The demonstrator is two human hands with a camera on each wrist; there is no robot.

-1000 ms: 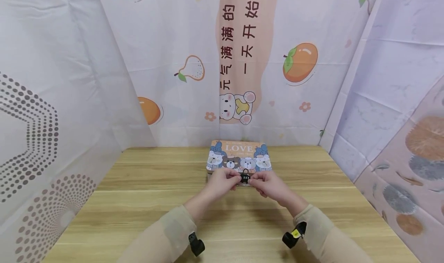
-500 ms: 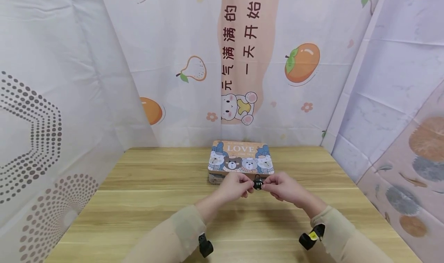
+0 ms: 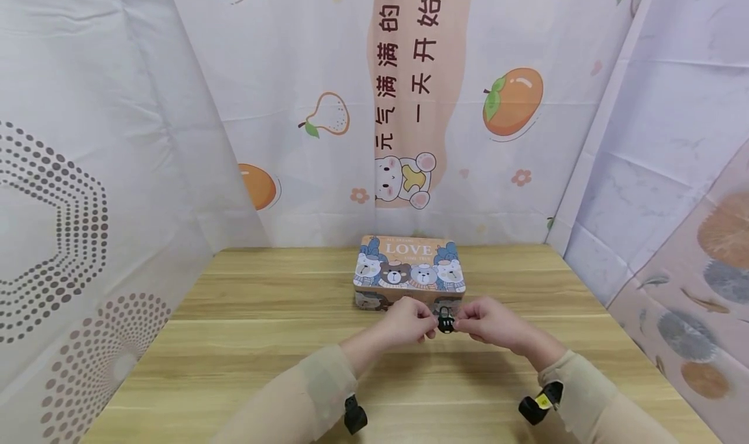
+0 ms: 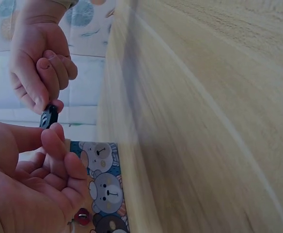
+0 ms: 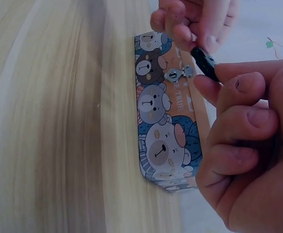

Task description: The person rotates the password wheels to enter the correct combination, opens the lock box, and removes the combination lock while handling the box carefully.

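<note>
A small black combination padlock [image 3: 446, 322] is held up in front of the tin box, its shackle upward and its number dials facing me. My left hand [image 3: 406, 322] pinches its left side between thumb and forefinger. From the right, my right hand [image 3: 493, 325] pinches the other side. Whether the shackle is locked cannot be made out. The rectangular tin box [image 3: 409, 265], printed with cartoon bears and "LOVE", lies on the table behind the hands. On its front, a silver hasp [image 5: 179, 74] shows in the right wrist view.
The wooden table [image 3: 246, 353] extends around the box on both sides. A white printed curtain [image 3: 292, 184] hangs directly behind the table's far edge, with more patterned cloth [image 3: 673, 268] at the sides. Black cameras are strapped to both wrists.
Both hands have drawn the padlock away from the box front, toward me and to the right. The box front is now partly uncovered. Both pinches on the padlock stay.
</note>
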